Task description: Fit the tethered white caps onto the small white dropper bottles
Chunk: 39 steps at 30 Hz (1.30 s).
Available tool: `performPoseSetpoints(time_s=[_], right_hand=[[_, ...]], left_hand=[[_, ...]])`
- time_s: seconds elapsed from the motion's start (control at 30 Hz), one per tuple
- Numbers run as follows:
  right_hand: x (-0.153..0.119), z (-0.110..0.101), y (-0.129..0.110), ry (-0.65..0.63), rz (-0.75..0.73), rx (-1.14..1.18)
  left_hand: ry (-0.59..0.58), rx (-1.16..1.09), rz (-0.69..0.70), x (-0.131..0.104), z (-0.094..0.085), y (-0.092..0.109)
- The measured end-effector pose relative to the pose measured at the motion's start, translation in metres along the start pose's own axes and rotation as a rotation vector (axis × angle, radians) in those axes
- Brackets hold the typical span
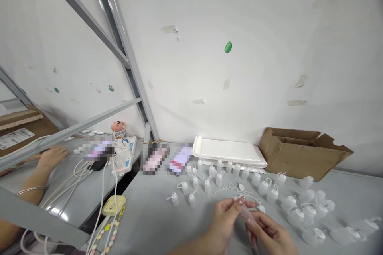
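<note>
Close together over the table's front, both hands are closed on a narrow translucent plastic piece [247, 214]; its exact kind is hard to make out. My left hand [223, 221] pinches its upper end between thumb and fingers. Around the lower end are the fingers of my right hand [271, 232]. Just beyond them lie loose white caps with looped straps, one cap [241, 186] on its side. Small translucent squeeze bottles [207, 185] with white strapped caps stand in rows behind my hands. More bottles [295, 216] are to the right, some lying on their sides.
At the wall lie white padded mailers [229, 150] beside an open cardboard box [302, 151]. Two blurred phones [155, 159] are left of them. A power strip [124, 157], cables, a yellow case [114, 205] and a metal post [131, 55] stand left; another person's hand [52, 157] rests beyond.
</note>
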State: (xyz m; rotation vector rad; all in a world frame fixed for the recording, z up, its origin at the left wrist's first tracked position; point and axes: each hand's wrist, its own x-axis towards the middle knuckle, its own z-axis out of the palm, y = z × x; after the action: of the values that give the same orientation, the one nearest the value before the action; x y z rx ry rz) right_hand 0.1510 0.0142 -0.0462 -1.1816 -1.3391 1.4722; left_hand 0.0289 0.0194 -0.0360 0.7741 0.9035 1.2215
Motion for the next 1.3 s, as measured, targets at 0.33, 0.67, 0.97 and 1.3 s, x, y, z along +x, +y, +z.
performPoseSetpoints(time_s=[0.33, 0.67, 0.97, 1.3], right_hand=[[0.009, -0.006, -0.001, -0.183, 0.127, 0.207], [0.011, -0.013, 0.010, -0.084, -0.018, -0.022], [0.003, -0.015, 0.022, 0.089, -0.275, -0.457], [0.002, -0.015, 0.018, 0.141, -0.597, -0.642]], left_hand=[[-0.016, -0.155, -0.012, 0.002, 0.001, -0.001], [0.112, 0.061, 0.051, 0.003, -0.004, 0.004], [0.081, 0.040, 0.005, 0.001, -0.002, 0.005], [0.054, -0.056, -0.057, -0.001, -0.002, 0.006]])
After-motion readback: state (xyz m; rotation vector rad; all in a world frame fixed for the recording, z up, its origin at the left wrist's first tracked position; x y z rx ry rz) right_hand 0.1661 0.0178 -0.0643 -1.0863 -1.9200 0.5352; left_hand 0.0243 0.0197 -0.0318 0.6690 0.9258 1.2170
